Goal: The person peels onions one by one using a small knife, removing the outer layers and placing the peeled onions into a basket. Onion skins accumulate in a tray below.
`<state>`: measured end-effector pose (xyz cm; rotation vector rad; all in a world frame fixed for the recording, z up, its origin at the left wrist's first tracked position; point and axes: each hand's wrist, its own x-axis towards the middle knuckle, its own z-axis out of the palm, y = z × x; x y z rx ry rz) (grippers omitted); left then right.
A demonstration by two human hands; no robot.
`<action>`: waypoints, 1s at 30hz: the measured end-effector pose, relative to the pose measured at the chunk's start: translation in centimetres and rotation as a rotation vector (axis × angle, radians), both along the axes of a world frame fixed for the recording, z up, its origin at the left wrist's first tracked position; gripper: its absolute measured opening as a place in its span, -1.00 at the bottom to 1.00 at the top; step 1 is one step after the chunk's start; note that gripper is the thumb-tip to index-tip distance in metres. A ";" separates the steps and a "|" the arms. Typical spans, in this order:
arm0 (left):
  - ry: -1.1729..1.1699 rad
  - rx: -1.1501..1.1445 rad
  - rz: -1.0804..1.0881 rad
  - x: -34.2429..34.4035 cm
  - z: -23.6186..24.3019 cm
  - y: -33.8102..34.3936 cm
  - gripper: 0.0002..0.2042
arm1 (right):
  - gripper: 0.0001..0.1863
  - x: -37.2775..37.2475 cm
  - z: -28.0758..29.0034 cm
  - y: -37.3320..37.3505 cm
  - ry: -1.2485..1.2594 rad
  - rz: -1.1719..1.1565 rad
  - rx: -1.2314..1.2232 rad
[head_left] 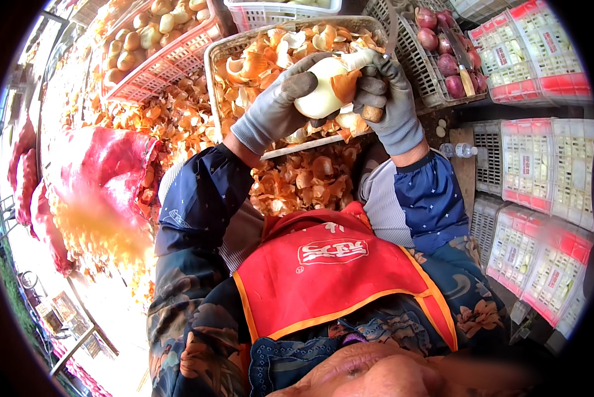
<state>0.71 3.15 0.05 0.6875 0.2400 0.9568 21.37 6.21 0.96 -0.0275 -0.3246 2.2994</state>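
My left hand point(277, 102), in a grey glove, is closed around a large, mostly peeled white onion point(319, 91). A flap of brown skin point(344, 86) still clings to the onion's right side. My right hand point(391, 99), gloved too, grips a knife point(393, 32); its blade points up and away, and the butt of its wooden handle shows below my fingers. The right fingers also touch the onion's neck and loose skin. Both hands are above a shallow pale tray point(212, 86) heaped with onion skins point(254, 66).
More skins point(303, 182) lie below the tray. A red crate of onions point(164, 63) stands far left, near a red mesh sack point(105, 169). At right, a crate of red onions point(446, 66) carries another knife point(461, 56). Packed crates point(528, 56) and a plastic bottle point(459, 150) are farther right.
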 end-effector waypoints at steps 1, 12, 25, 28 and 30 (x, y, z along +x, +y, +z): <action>-0.029 -0.009 0.025 0.5 0.2 -0.3 -0.22 | -0.86 0.0 0.3 -0.4 -0.246 -0.152 0.067; 0.421 0.004 0.369 -0.3 1.1 -0.7 -0.35 | -0.45 -1.0 1.9 -1.2 -1.351 -0.583 1.068; 0.287 0.011 0.137 -0.9 0.2 -0.8 -0.38 | -0.81 -0.7 1.5 -1.2 -1.332 -0.554 0.838; 0.214 -0.046 0.182 -0.8 0.7 -0.8 -0.42 | -0.78 -0.9 2.5 -1.7 -1.264 -0.524 0.691; 0.237 -0.043 0.230 -0.8 0.5 -0.9 -0.43 | -0.70 -1.1 2.5 -1.8 -1.290 -0.497 0.752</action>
